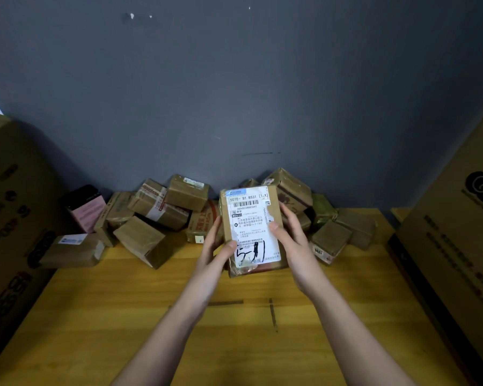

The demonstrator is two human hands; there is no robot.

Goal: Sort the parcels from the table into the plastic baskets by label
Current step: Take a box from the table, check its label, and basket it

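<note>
Both hands, left hand and right hand, grip a labelled parcel (edges pinched) above the bare table.

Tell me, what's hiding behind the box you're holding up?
Behind the held parcel, gripped by the left hand and right hand, is a pile of brown parcels against the grey wall. The held parcel covers the middle of the pile, so that part stays unseen.

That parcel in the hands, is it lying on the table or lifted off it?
Lifted. The parcel is held label-up by the left hand and right hand, above the table.
</note>
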